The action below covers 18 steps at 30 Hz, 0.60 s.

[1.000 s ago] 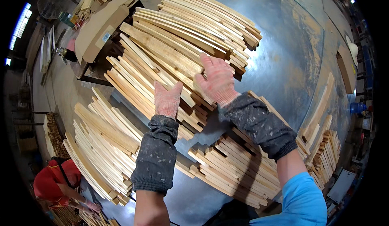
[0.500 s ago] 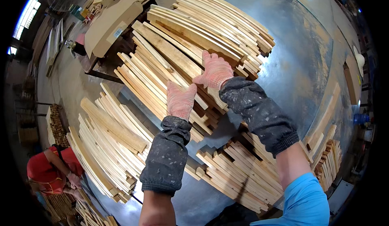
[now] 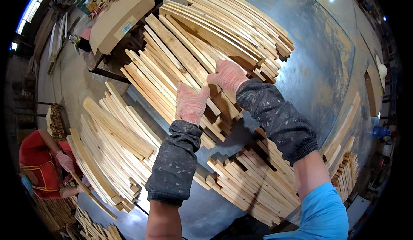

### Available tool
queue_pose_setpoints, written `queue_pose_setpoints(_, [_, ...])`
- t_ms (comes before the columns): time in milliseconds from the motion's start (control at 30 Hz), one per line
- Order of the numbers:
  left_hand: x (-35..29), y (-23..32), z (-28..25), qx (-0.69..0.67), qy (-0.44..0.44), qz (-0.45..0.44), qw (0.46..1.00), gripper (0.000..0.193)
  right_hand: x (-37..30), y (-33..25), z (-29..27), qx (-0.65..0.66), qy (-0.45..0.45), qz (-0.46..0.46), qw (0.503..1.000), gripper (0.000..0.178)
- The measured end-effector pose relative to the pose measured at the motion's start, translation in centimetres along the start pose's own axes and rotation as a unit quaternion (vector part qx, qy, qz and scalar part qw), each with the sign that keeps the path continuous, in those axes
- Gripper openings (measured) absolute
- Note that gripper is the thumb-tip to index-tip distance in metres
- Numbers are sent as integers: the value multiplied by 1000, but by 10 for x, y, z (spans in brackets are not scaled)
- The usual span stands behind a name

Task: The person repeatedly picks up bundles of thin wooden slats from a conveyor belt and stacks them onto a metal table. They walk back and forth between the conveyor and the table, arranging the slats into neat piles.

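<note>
A: What was the largest thing there?
B: A shiny blue-grey metal worktop (image 3: 309,46), its bare stretch running from one o'clock to three.
A: And on it?
B: A stack of long, narrow, pale wooden strips (image 3: 241,20) lay just past twelve o'clock. A stack of similar wood, the pale tan strips under the hands (image 3: 148,78), lay at eleven.
A: Other wood?
B: A fanned pile of cream-coloured strips (image 3: 105,154) at eight o'clock, and a stepped pile of light brown strips (image 3: 254,188) at five. Farther out at eight, a person in a red top (image 3: 36,154) bent forward.
A: Smaller things?
B: A broad, flat, brown wooden board (image 3: 176,44) lay at eleven o'clock, slanting toward the hands.
A: The hands?
B: Both wore pink-and-white knit gloves. The left hand (image 3: 191,102) rested against the strips, thumb spread from fingers; the right hand (image 3: 228,76) was over the board's near end, at one o'clock. I couldn't tell whether either grip was clamped; the fingertips were hidden.
</note>
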<state>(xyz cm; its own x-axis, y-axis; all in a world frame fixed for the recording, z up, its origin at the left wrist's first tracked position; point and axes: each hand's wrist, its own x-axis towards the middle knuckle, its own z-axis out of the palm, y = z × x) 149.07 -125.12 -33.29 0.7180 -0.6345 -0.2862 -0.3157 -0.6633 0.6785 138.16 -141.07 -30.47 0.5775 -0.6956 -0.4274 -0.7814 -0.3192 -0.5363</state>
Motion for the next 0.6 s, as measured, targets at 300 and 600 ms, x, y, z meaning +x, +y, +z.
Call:
queue_pose_setpoints(300, [-20, -14, -36, -2, -76, -59, 995, 58, -54, 9, 33, 468, -115, 48, 875, 53])
queue_pose_setpoints(600, [-28, -49, -67, -23, -43, -12, 999, 52, -72, -3, 82, 588, -135, 40, 796, 52])
